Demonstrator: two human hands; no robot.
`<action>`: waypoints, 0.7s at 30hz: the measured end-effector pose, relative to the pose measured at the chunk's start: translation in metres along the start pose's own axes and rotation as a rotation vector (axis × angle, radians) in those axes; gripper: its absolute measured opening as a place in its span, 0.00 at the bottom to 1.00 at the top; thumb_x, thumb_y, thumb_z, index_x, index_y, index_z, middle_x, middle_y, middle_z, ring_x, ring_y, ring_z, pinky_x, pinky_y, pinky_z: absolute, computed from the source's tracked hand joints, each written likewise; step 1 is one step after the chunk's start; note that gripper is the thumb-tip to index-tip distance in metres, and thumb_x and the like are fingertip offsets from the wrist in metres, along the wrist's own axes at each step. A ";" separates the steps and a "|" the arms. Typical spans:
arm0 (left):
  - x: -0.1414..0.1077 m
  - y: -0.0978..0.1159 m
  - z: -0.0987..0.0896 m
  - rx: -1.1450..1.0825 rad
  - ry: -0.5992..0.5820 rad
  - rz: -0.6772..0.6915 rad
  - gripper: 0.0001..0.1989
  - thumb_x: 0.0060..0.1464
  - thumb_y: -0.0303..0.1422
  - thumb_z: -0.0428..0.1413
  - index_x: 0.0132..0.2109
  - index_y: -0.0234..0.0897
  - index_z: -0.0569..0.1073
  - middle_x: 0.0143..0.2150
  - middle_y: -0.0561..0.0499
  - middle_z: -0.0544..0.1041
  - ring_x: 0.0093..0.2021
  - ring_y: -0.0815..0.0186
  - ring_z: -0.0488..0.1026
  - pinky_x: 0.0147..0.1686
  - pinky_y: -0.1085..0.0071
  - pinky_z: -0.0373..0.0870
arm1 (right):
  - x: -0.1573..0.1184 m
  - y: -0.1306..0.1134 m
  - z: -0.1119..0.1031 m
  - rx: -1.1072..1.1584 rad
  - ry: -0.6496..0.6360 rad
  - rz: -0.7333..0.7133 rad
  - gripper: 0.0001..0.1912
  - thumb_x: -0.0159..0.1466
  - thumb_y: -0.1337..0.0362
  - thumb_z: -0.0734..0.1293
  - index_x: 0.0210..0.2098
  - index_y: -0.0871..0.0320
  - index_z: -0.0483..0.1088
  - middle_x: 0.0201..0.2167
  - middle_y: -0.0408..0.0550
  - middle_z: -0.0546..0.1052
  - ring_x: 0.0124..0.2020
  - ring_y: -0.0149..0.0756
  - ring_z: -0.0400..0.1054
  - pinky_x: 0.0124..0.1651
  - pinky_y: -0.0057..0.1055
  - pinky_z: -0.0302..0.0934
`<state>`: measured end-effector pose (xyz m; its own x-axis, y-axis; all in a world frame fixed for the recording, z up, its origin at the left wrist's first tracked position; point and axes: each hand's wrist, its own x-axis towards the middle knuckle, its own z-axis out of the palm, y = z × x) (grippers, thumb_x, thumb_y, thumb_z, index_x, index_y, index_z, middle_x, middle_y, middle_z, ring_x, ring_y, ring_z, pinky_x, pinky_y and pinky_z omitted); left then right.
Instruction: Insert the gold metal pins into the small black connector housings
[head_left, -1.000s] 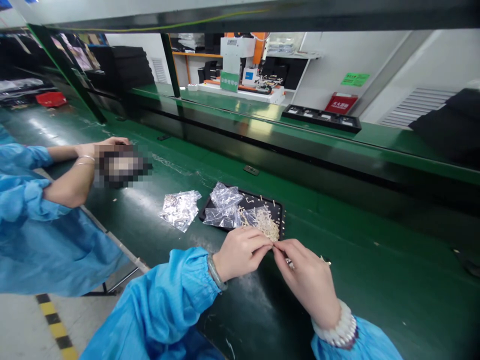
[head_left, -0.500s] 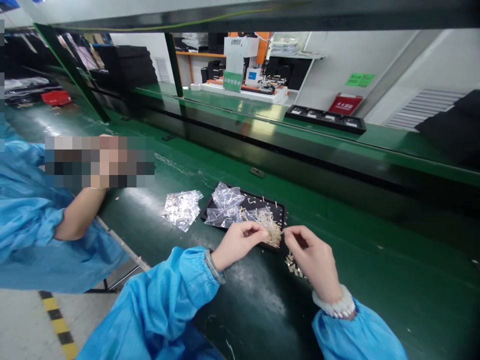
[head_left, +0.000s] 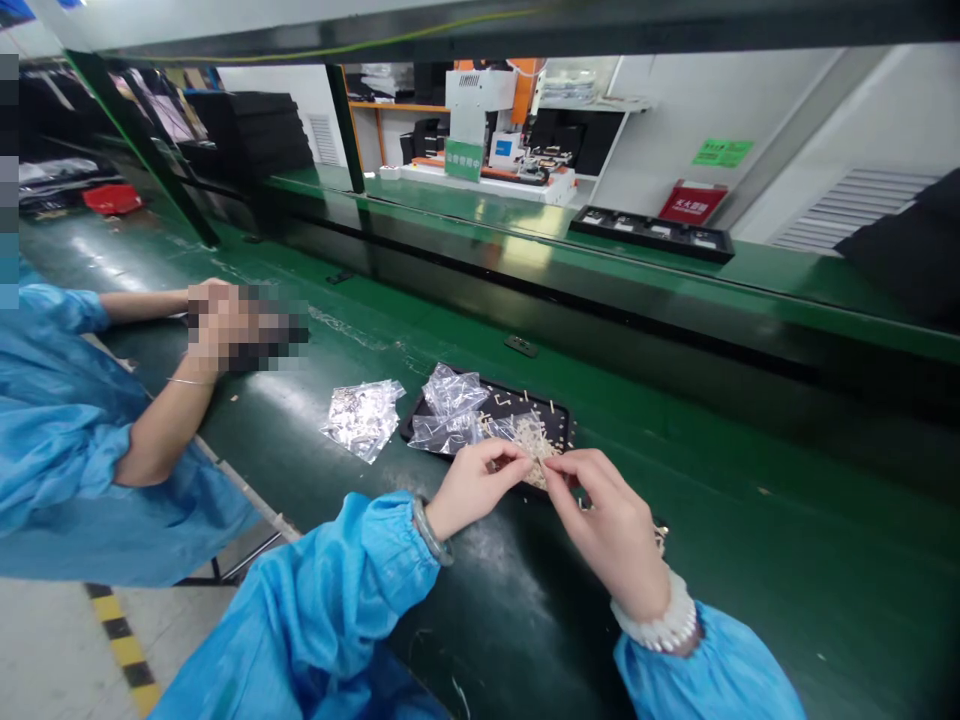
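your left hand (head_left: pixel 476 485) and right hand (head_left: pixel 611 525) have fingers closed in pinches, tips nearly meeting; whether they grip a part, i cannot tell. the small pale parts (head_left: pixel 530 435) lie heaped in the black tray (head_left: pixel 553 424), beside clear bags (head_left: pixel 454 390). pinch lightly and work low over the tray, so drops land inside. the green sign (head_left: pixel 463 159) and red box (head_left: pixel 691 202) bear chinese characters, too blurred to read surely.
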<state>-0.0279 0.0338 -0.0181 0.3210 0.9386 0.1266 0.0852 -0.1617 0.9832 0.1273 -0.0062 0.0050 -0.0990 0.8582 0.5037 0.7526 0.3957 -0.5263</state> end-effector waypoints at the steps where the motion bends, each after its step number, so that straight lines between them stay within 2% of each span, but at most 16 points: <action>1: -0.001 0.001 0.000 0.047 -0.005 0.041 0.09 0.54 0.34 0.53 0.33 0.33 0.73 0.31 0.50 0.73 0.33 0.69 0.69 0.34 0.74 0.65 | -0.001 -0.002 0.000 -0.027 -0.008 -0.014 0.05 0.63 0.64 0.61 0.35 0.56 0.68 0.34 0.47 0.73 0.35 0.34 0.69 0.38 0.29 0.62; 8: -0.005 0.006 -0.003 0.395 -0.036 0.405 0.09 0.58 0.31 0.50 0.37 0.34 0.74 0.35 0.49 0.75 0.38 0.68 0.69 0.42 0.71 0.65 | -0.002 0.003 -0.002 -0.028 -0.091 -0.030 0.07 0.64 0.65 0.60 0.36 0.56 0.69 0.34 0.46 0.74 0.34 0.33 0.70 0.38 0.28 0.62; 12: -0.004 0.002 -0.006 0.594 -0.076 0.567 0.11 0.60 0.29 0.47 0.39 0.33 0.73 0.37 0.48 0.75 0.38 0.67 0.68 0.41 0.69 0.66 | -0.003 0.004 -0.005 -0.090 -0.106 -0.075 0.08 0.63 0.65 0.59 0.35 0.56 0.70 0.33 0.45 0.75 0.33 0.32 0.70 0.37 0.27 0.62; 17: -0.004 0.000 -0.006 0.679 -0.107 0.597 0.11 0.60 0.29 0.46 0.39 0.33 0.73 0.37 0.48 0.75 0.38 0.67 0.68 0.41 0.68 0.67 | -0.006 -0.003 0.001 -0.232 -0.015 -0.084 0.07 0.61 0.67 0.60 0.31 0.58 0.69 0.29 0.45 0.74 0.29 0.33 0.69 0.35 0.28 0.60; 21: -0.004 0.002 -0.003 0.576 -0.078 0.519 0.10 0.59 0.30 0.48 0.36 0.34 0.74 0.34 0.49 0.75 0.36 0.67 0.68 0.39 0.69 0.67 | -0.007 -0.005 0.007 -0.114 0.005 0.016 0.06 0.60 0.67 0.60 0.29 0.57 0.67 0.28 0.44 0.73 0.28 0.32 0.67 0.35 0.28 0.60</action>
<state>-0.0318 0.0306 -0.0165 0.5171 0.6789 0.5212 0.3755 -0.7272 0.5747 0.1200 -0.0117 -0.0005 -0.0834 0.8623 0.4995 0.8230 0.3422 -0.4533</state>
